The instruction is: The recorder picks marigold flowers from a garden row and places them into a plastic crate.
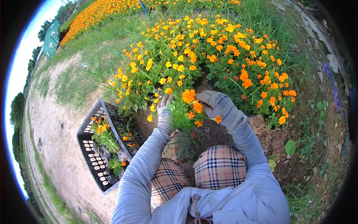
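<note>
A leafy marigold plant (pixel 180 113) with large orange blooms (pixel 188 96) stands between my two gloved hands. My left hand (pixel 165 109) is against its left side, fingers pointing away from me; foliage hides the thumb and part of the palm. On the other side, my right hand (pixel 218 105) has bent fingers right beside the orange blooms. Whether either hand grips a stem is hidden. Both gloves are pale grey, and the right one bears printing. A small orange flower (pixel 218 119) shows in front of the right glove near the wrist.
A black plastic crate (pixel 100 170) sits to my left, with uprooted-looking marigold plants (pixel 107 135) and dark plastic wrapping inside. Dense marigolds (pixel 229 50) fill the bed ahead. My plaid-covered knees (pixel 221 168) are close below my hands. A green umbrella (pixel 51 39) stands far left.
</note>
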Motion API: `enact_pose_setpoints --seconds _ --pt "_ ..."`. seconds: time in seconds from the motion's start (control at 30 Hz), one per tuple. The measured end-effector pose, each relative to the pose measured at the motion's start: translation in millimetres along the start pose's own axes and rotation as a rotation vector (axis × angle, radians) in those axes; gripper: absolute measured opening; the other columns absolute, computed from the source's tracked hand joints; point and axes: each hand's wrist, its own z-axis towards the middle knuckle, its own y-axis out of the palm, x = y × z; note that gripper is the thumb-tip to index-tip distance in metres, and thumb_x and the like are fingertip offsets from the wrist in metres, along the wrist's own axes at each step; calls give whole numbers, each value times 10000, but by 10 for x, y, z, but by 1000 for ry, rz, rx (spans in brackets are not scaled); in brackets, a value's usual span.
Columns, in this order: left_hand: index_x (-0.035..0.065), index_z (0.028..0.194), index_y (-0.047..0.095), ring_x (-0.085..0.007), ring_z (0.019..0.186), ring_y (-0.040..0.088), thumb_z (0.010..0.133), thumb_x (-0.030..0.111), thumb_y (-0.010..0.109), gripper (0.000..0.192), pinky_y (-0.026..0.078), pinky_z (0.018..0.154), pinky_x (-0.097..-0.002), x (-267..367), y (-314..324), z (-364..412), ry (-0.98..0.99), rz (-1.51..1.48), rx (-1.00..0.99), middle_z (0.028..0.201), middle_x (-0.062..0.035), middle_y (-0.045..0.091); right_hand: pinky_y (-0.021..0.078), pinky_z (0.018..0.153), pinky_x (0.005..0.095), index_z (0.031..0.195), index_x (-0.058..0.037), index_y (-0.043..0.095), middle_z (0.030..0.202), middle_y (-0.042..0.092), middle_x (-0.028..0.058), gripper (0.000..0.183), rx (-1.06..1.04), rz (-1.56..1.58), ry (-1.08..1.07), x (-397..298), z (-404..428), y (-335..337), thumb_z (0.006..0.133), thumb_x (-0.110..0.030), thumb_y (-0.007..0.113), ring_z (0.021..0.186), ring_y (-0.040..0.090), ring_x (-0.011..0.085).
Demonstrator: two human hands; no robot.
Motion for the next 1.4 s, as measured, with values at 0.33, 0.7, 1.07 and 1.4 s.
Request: enact_pose_setpoints --seconds 0.33,0.7,1.07,1.4 --pt "221 1246 447 -275 1178 406 778 279 591 494 297 988 -413 -105 94 -16 -22 42 -75 1272 -89 442 492 709 354 1023 -183 589 926 593 37 371 -223 -108 -22 -193 53 41 661 -112 625 839 594 246" --pt "199 1218 478 -256 1175 424 822 195 525 399 317 977 -420 115 -246 81 -292 -889 -47 1266 -90 451 473 667 279 863 -7 588 845 605 95 164 448 440 28 -97 16 339 728 78 551 773 592 201" --pt "88 1126 556 -281 1153 438 759 291 576 420 394 921 -375 -177 -118 26 -150 83 -337 1212 -113 498 456 666 266 944 -10 623 855 592 29 157 1039 1093 323 -120 -18 -272 810 -90 607 730 551 115" --pt "83 1106 559 -304 1016 535 834 169 451 305 421 885 -382 -214 -898 93 -190 66 -254 1126 -140 560 403 920 382 1184 -46 516 1121 552 177 487 -406 209 189 -134 -285 461 783 -295 636 1056 523 317"
